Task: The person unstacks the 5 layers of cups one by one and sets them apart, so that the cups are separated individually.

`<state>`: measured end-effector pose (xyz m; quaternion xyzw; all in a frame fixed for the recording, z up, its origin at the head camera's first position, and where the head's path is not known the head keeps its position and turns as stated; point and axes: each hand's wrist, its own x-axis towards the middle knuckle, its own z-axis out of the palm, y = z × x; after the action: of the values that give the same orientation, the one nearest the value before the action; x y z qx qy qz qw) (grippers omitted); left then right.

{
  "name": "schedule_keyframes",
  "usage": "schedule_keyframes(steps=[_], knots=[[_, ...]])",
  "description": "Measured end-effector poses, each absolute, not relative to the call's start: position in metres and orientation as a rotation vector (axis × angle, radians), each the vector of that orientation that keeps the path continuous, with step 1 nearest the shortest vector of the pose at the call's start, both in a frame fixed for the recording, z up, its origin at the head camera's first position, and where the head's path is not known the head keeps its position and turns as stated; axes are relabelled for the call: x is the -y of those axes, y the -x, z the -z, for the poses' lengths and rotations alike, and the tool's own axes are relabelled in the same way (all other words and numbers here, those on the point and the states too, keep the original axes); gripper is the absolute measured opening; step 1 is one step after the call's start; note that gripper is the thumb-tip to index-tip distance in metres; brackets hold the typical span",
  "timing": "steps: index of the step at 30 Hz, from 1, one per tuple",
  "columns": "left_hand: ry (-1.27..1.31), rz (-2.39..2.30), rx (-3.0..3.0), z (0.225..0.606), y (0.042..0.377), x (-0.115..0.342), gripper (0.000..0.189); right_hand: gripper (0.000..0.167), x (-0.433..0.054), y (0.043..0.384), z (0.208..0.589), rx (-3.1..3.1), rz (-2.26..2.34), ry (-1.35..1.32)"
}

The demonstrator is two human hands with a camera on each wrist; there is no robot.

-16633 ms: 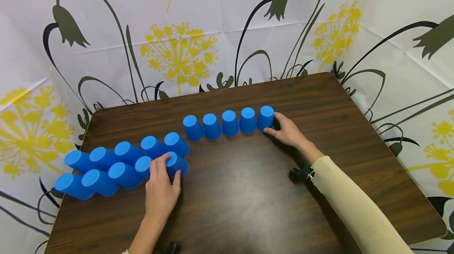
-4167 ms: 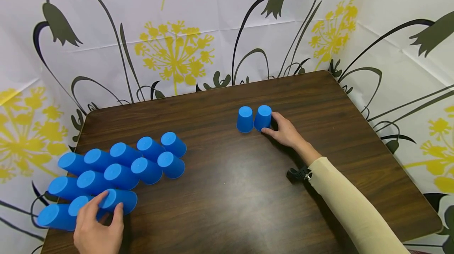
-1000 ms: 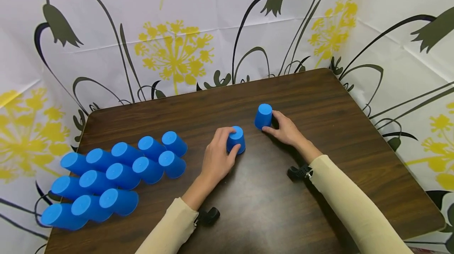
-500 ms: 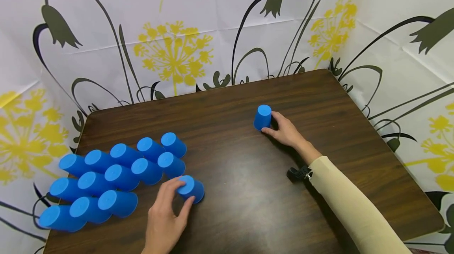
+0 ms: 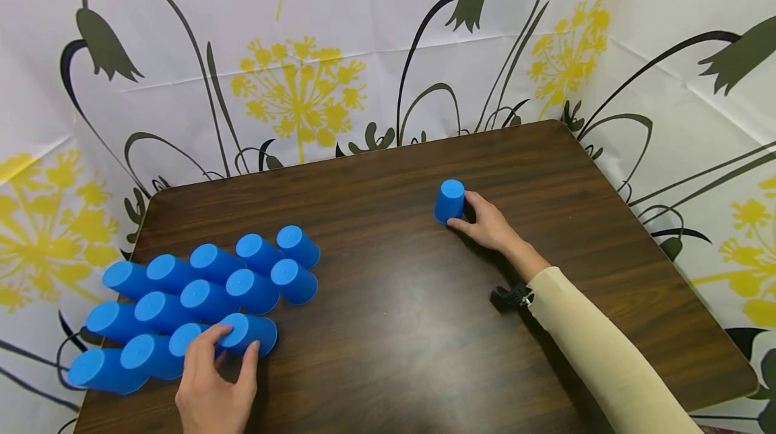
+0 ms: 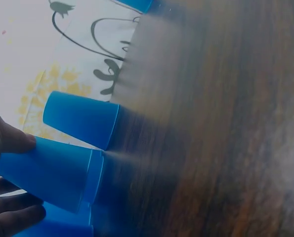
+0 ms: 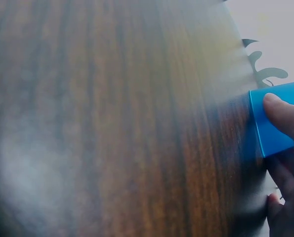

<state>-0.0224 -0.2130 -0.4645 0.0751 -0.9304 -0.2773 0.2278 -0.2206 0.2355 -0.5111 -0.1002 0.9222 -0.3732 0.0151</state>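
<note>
My left hand [image 5: 215,383] grips an upside-down blue cup [image 5: 251,335] between thumb and fingers, at the right end of the front row. In the left wrist view this held cup [image 6: 50,170] stands beside other blue cups, its rim close to the table. My right hand [image 5: 490,222] holds a lone blue cup [image 5: 450,202], also upside down, near the back right of the table. Its thumb lies along the side of that cup [image 7: 280,118] in the right wrist view. Two full rows of blue cups [image 5: 206,299] stand behind the front row on the left.
The brown wood-grain table [image 5: 394,333] has a back edge along a white flowered cloth [image 5: 376,36]. A black wrist strap [image 5: 512,296] is on the right wrist. The rows of cups stand close together near the table's left edge.
From the middle of the table, my left hand has brought a cup leftward to the front row's end. Earlier rows at the back right have dwindled to one cup; the right hand stays there.
</note>
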Motion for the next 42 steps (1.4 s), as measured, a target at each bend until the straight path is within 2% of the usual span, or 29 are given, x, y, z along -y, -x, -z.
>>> schedule_keyframes(steps=[42], knots=[[-0.286,0.75,2.638,0.477,0.028,0.219,0.057,0.068,-0.231,0.217,0.507,-2.897,1.15,0.335]])
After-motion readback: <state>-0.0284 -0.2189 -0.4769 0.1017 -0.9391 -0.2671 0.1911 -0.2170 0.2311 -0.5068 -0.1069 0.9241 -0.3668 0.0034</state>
